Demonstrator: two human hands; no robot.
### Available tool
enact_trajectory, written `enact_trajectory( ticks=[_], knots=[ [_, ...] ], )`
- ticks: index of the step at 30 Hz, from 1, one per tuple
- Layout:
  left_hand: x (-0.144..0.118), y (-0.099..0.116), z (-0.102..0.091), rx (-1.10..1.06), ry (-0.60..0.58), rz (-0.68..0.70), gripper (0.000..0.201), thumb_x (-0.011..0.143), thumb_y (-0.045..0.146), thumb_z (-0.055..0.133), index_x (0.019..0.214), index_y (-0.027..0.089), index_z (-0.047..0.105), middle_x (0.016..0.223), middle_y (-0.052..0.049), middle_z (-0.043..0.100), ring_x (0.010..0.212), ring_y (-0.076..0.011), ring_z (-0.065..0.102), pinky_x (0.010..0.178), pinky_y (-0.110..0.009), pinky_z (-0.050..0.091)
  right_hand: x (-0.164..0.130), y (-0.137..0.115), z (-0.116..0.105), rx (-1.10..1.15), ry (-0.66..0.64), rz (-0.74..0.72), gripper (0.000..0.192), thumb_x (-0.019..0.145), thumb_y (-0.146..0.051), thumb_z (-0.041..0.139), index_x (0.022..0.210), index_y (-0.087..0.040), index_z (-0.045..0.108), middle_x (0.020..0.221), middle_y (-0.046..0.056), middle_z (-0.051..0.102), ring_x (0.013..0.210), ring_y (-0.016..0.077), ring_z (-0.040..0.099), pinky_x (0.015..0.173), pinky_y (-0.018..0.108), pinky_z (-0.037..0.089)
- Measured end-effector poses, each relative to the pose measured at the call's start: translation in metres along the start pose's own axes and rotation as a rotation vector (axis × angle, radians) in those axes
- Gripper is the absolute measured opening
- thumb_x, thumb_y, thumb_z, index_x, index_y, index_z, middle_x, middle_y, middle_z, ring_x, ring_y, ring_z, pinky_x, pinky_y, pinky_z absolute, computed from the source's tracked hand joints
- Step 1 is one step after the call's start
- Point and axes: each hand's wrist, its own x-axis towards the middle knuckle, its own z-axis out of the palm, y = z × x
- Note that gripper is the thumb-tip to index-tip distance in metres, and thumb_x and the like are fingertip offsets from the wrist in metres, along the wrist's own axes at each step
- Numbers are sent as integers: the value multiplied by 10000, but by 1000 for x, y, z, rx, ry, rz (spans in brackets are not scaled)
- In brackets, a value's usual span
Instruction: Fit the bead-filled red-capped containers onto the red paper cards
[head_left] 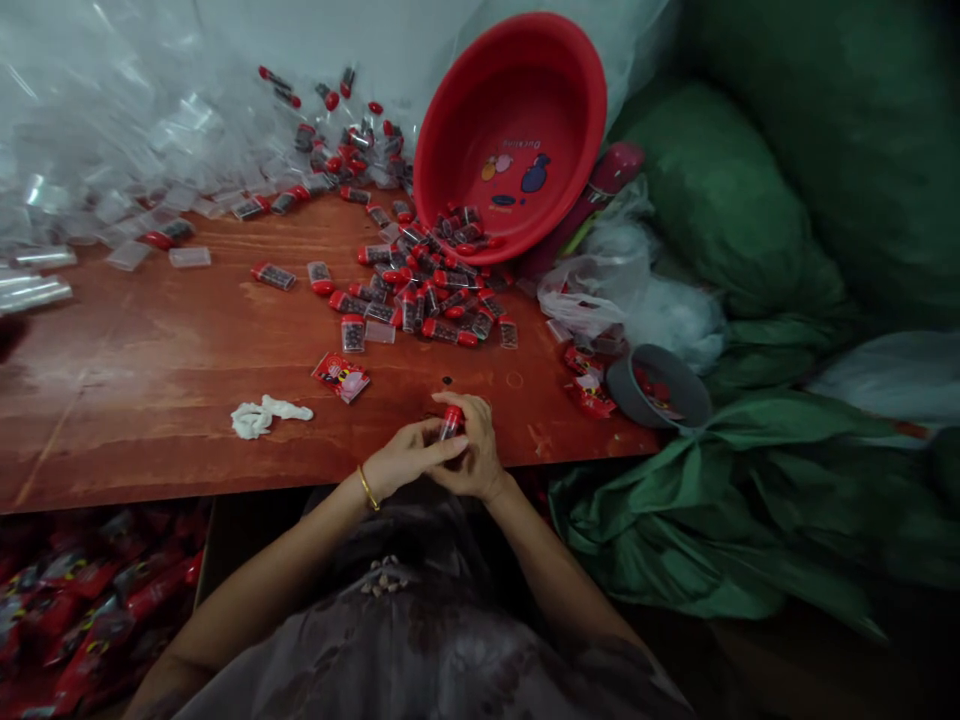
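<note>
Both hands meet at the near edge of the wooden table (150, 400). My right hand (474, 462) grips a small clear tube with a red cap (451, 420), held upright. My left hand (405, 458), with a gold bangle on its wrist, touches the same tube from the left with its fingertips. A pile of like red-capped tubes (420, 285) lies further back on the table, spilling from a tilted red basin (517, 130). A red printed sachet (341, 377) lies just left of my hands.
A crumpled white cloth (262, 416) lies at the left. Clear empty tubes and plastic (90, 200) heap at the back left. A grey cup (660, 388) with red sachets sits at the table's right edge beside green sacks (750, 500). Red packets (75, 620) fill a box below.
</note>
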Motion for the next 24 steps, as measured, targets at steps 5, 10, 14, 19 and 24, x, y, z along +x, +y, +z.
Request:
enact_trajectory(
  ticks=[5, 10, 14, 19, 24],
  knots=[
    [-5, 5, 7, 175, 148, -26, 375, 744, 513, 576, 855, 156, 542, 681, 12, 541, 644, -139, 526, 620, -270, 437, 5, -7, -13, -93, -25, -31, 667, 699, -570, 523, 1205, -147, 418, 1097, 146, 585, 1025, 294, 545, 922, 488, 370],
    [-10, 5, 7, 424, 251, 34, 300, 796, 397, 523, 982, 168, 579, 801, -9, 601, 736, -161, 550, 710, -289, 445, 7, -13, -18, -259, -32, -24, 621, 688, -584, 547, 1107, -129, 493, 970, 146, 608, 891, 276, 560, 835, 454, 406],
    [-10, -1, 10, 285, 270, 60, 316, 779, 312, 519, 1055, 166, 573, 845, -19, 629, 868, -191, 577, 802, -301, 456, 9, -15, -16, -203, 4, -29, 592, 687, -594, 542, 1076, -149, 505, 933, 129, 614, 882, 272, 576, 871, 465, 413],
    [-7, -8, 10, 128, 263, 68, 328, 740, 247, 517, 1051, 160, 578, 918, -23, 636, 925, -188, 569, 856, -298, 444, 12, -17, -12, -150, -36, -20, 518, 698, -597, 524, 998, -175, 536, 839, 89, 619, 810, 247, 592, 950, 501, 393],
    [-5, -13, 5, 19, 264, 44, 331, 728, 222, 511, 1042, 160, 593, 937, -15, 635, 886, -166, 569, 845, -281, 444, 9, -16, -4, -140, -5, -45, 544, 695, -577, 562, 1022, -144, 535, 830, 99, 626, 782, 238, 601, 982, 524, 387]
  ],
)
